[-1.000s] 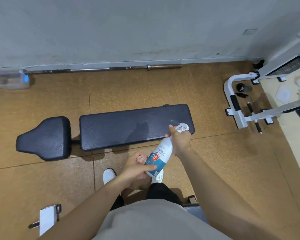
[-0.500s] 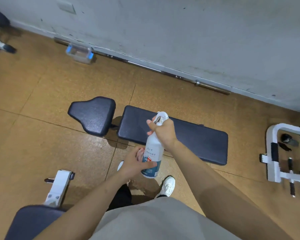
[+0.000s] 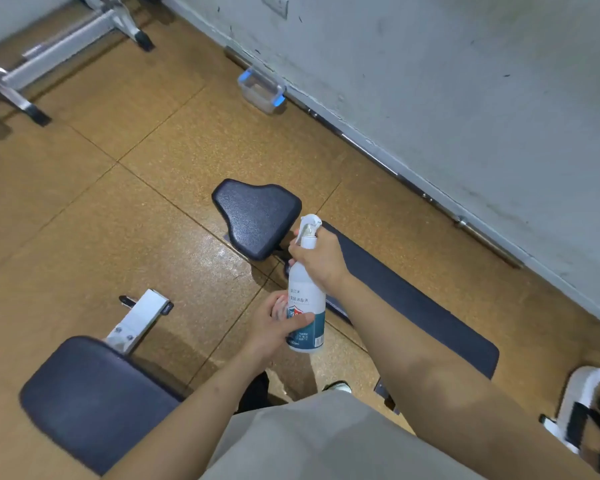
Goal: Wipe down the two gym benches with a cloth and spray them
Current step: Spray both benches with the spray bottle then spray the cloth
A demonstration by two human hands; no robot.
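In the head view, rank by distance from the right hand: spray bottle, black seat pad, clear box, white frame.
1. spray bottle, gripped in the right hand
2. black seat pad, just left of it
3. clear box, against the wall
4. white frame, far upper left

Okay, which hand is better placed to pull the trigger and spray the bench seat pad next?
Likely the right. The right hand grips the spray bottle at its neck, fingers by the trigger. The left hand only holds the bottle's lower body.
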